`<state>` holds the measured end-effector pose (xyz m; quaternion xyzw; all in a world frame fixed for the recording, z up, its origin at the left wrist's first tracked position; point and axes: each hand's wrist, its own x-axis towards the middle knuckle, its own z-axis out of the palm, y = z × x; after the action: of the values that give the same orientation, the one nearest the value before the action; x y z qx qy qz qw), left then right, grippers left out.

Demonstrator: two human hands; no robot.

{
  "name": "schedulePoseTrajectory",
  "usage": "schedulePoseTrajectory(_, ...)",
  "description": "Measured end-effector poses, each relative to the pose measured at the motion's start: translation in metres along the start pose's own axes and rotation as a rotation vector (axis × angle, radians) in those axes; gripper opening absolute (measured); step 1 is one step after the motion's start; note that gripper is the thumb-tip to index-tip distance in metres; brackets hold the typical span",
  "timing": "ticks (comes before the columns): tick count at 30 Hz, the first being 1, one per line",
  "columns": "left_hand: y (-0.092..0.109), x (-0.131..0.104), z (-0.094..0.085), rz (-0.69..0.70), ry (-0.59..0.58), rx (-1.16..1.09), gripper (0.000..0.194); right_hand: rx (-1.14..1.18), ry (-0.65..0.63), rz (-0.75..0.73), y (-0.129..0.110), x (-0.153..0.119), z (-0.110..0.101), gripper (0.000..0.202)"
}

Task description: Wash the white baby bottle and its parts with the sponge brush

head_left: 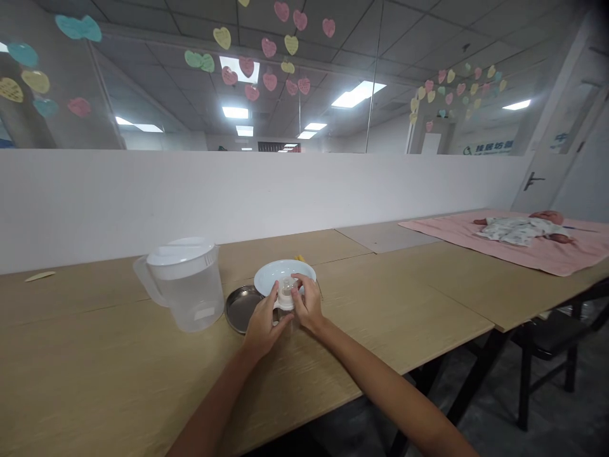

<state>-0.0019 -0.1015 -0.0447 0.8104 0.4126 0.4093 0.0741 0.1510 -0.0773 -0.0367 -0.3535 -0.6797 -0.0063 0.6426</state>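
Note:
Between my two hands is a baby bottle [286,300] with a white collar and a clear domed top, standing roughly upright. My left hand [262,322] grips it from the left, thumb low against the body. On its right side, the fingers of my right hand [308,302] close around the collar and top. A white bowl [269,275] sits just behind the bottle, partly covered by my right fingers. Left of the bowl lies a round dark metal dish [239,311], its right part hidden by my left hand.
A clear pitcher [195,298] with a white lid stands to the left. Small yellow items [299,258] show behind the bowl. At the far right, a baby doll [516,230] lies on a pink towel [542,259]. A dark chair [542,336] stands beyond the table's front edge [409,371].

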Motion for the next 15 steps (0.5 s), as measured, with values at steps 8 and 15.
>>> schedulePoseTrajectory(8,0.0064,-0.0009,0.0029,-0.047,0.018,-0.015,0.078,0.036,-0.133,-0.028,0.0047,0.0024,0.0009,0.038)
schedulePoseTrajectory(15,0.0090,-0.0023,0.0066,-0.065,0.049,-0.003,0.079,0.111,-0.105,0.056,0.0061,0.0016,0.0003,0.036)
